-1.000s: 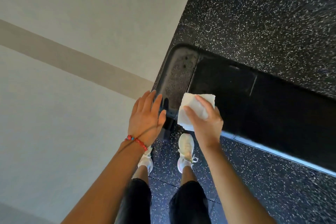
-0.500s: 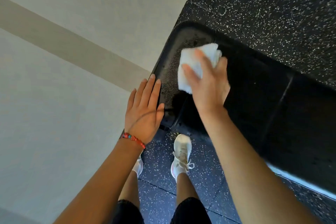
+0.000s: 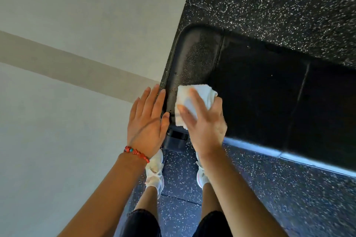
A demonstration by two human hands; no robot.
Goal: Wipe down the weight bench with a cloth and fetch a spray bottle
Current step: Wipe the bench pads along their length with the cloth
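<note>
Clearly the wiping is under way and far from finished. The person stands at the end of the black weight bench (image 3: 260,90), and only that end section shows a speckled, damp-looking sheen; the long stretch of padding running off to the right looks plain and dull, so I would judge most of the bench is left to do. No spray bottle is anywhere in sight, so that errand also seems to be waiting.

The white cloth (image 3: 189,102) lies flat on the near corner of the bench pad, right at its front edge. The right hand (image 3: 204,121) is on top of it, fingers spread and pressing the cloth down against the vinyl rather than pinching it; the cloth pokes out beyond the fingertips towards the bench end. The hand is a little blurred, which suggests a stroke in progress.

The left hand (image 3: 148,119) is open and flat, fingers together, held against the pale wall (image 3: 77,25) just beside the bench's end, empty, with a red bracelet (image 3: 136,153) on its wrist.
</note>
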